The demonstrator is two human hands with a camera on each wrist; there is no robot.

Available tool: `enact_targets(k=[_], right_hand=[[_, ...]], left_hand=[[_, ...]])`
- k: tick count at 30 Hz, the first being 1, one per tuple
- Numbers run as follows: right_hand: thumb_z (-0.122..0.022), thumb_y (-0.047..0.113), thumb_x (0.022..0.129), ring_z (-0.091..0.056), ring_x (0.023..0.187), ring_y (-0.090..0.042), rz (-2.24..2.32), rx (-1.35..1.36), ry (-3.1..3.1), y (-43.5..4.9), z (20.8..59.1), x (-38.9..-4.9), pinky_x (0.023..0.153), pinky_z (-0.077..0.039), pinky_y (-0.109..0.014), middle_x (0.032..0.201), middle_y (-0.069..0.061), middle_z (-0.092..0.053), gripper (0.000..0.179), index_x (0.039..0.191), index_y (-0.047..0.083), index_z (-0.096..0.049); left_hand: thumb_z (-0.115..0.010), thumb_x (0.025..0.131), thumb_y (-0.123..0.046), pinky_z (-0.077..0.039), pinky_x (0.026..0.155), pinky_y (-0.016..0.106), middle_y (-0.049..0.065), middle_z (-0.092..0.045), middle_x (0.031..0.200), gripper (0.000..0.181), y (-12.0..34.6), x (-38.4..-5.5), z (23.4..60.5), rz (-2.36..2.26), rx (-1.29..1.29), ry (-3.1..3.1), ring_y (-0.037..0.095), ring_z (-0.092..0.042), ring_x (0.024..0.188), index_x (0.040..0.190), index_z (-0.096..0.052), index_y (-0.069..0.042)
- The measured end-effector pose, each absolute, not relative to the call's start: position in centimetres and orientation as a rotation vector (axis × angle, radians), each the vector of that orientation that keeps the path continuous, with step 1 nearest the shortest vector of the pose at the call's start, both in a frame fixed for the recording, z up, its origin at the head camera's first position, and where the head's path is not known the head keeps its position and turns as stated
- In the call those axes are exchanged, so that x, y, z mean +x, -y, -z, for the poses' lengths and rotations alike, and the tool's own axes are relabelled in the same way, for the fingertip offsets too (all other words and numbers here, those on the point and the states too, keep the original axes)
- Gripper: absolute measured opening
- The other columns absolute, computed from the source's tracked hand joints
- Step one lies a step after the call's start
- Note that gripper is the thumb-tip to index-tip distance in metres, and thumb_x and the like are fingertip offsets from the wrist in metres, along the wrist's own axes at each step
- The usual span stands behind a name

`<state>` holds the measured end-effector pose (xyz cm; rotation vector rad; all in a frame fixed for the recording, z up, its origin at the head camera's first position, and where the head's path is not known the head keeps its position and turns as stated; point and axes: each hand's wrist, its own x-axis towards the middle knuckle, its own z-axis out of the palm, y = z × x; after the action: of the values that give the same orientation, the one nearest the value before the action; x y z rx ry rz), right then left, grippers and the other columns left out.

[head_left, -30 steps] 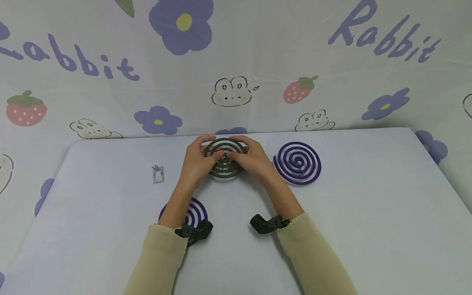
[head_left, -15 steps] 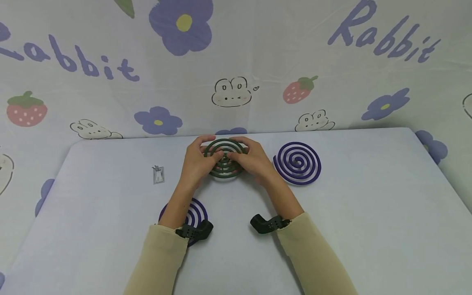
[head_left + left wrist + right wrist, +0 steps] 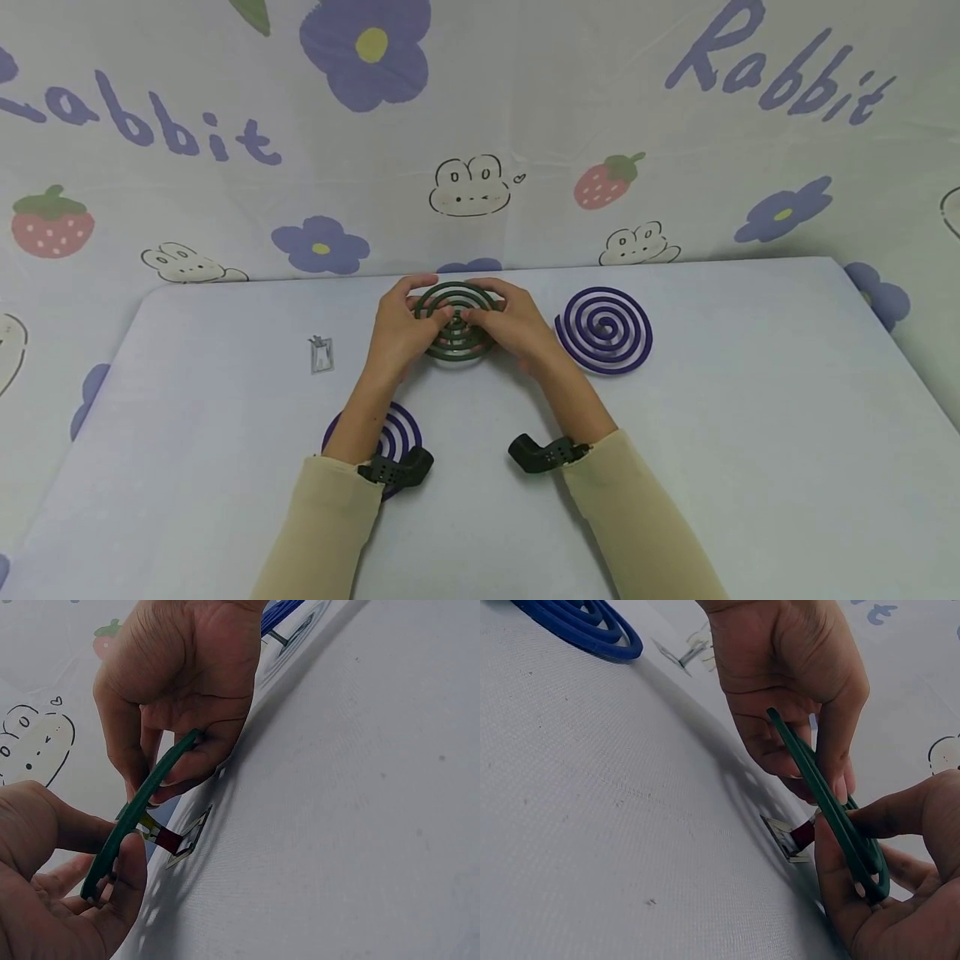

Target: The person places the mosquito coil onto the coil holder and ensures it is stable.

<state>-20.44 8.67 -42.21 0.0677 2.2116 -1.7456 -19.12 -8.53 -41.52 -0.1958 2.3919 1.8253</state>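
Observation:
A dark green mosquito coil (image 3: 457, 357) is held at the table's far edge by both hands. My left hand (image 3: 401, 329) grips its left side, and my right hand (image 3: 517, 325) grips its right side. Both thumbs lie near the coil's centre, with other fingers beneath and around it. In the left wrist view the coil (image 3: 139, 802) appears edge-on, raised off the table. Under it stands a small metal stand (image 3: 187, 844) with a reddish upright part; the right wrist view also shows this stand (image 3: 781, 838). Fingers hide where stand and coil meet.
A purple mosquito coil (image 3: 609, 367) lies right of the right hand. Another purple coil (image 3: 405, 425) is partly covered by the left forearm. A flat metal stand (image 3: 322, 357) lies to the left on the white table (image 3: 750, 417). A patterned cloth (image 3: 480, 100) hangs behind.

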Motion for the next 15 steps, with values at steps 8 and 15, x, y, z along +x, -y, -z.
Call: enact_targets(k=[8, 15], right_hand=[[-0.072, 0.014, 0.097, -0.064, 0.107, -0.02, 1.738, 0.091, -2.212, -8.59, 42.32, -20.49, 0.08, -0.053, -0.025, 0.131, -0.017, -0.07, 0.052, 0.147, 0.018, -0.062], [-0.072, 0.012, 0.096, -0.063, 0.105, -0.02, 1.734, 0.09, -2.242, -8.55, 42.25, -20.4, 0.078, -0.053, -0.024, 0.132, -0.018, -0.069, 0.051, 0.146, 0.016, -0.063]], left_hand=[[-0.072, 0.096, -0.003, -0.058, 0.065, 0.019, 0.024, -0.071, 0.128, 0.055, 8.42, -18.95, 41.61, -1.793, -0.211, -2.426, 0.028, -0.07, 0.102, 0.149, -0.058, -0.008], [-0.072, 0.096, -0.004, -0.058, 0.065, 0.019, 0.025, -0.071, 0.129, 0.054, 8.4, -18.91, 41.63, -1.781, -0.207, -2.436, 0.029, -0.07, 0.103, 0.148, -0.058, -0.007]])
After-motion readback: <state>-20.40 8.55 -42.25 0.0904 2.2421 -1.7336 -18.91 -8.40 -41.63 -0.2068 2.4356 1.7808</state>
